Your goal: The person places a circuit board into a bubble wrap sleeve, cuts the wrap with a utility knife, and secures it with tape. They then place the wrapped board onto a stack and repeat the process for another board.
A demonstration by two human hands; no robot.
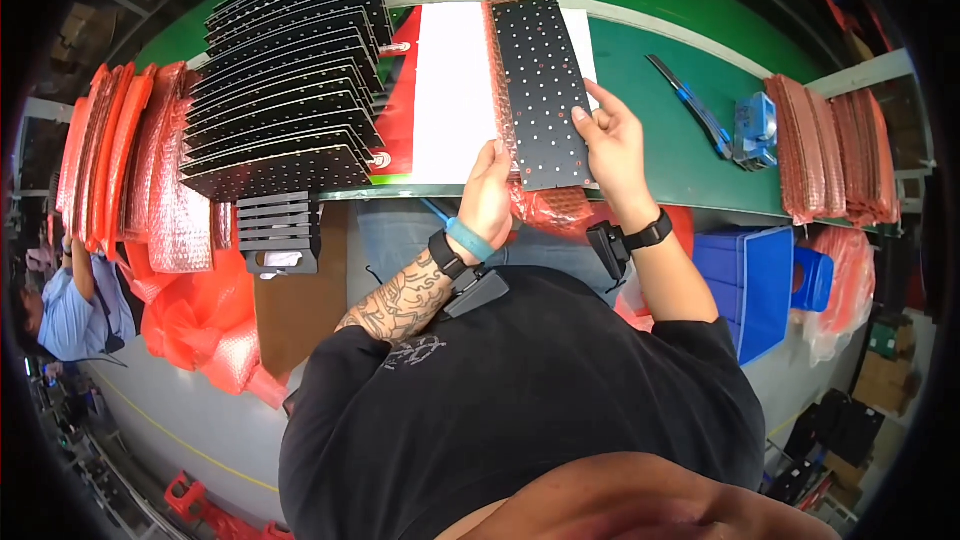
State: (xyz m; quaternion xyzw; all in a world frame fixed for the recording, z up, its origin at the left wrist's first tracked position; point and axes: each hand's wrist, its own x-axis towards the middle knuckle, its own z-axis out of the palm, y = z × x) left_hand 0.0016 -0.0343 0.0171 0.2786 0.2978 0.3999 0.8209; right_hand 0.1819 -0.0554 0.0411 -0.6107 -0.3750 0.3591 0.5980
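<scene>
Both forearms rise from the near edge. Left hand (pixel 490 190) grips the near left edge of a long black perforated panel (pixel 540 90), fingers curled shut on it; right hand (pixel 612 140) pinches its right edge, steadying it over the green table (pixel 670 130). Far left, matching black panels (pixel 290 80) lie fanned. A blue plastic bin (pixel 755 280) stands near right, contents unseen.

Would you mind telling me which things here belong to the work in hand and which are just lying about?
In hand: black dotted panel, red bubble-wrap bag, left hand, right hand.
Lying about: utility knife, blue tape dispenser, blue bins.
</scene>
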